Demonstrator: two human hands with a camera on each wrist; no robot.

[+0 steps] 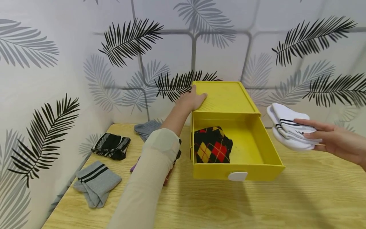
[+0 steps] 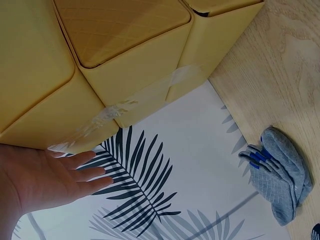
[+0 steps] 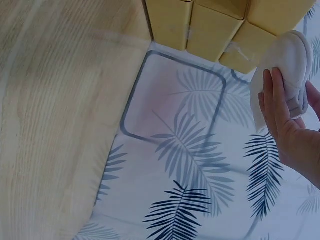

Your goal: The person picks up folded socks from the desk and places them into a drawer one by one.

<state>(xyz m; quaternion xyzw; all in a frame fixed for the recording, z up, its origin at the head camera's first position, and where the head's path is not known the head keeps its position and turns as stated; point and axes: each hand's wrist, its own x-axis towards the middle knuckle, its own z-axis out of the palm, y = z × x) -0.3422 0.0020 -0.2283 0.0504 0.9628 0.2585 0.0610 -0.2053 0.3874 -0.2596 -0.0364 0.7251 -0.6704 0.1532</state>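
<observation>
My left hand (image 1: 189, 101) rests at the upper left edge of a yellow drawer box (image 1: 224, 97), its fingers straight in the left wrist view. The box's drawer (image 1: 207, 172) is pulled out toward me. Inside, at the left, lies a folded argyle sock bundle (image 1: 213, 144) in black, red and yellow. To the right of the drawer, my right hand (image 1: 341, 140) holds a folded pair of white socks (image 1: 293, 124) with black stripes in the air. Thumb and fingers lie on opposite faces of the white socks (image 3: 287, 57) in the right wrist view.
On the wooden table (image 1: 211, 206), left of the box, lie folded socks: a black-and-white pair (image 1: 111, 145), a grey striped pair (image 1: 97, 183) and a blue-grey pair (image 1: 147, 128). More socks are partly hidden behind my left forearm. A leaf-patterned backdrop (image 1: 171, 57) stands behind.
</observation>
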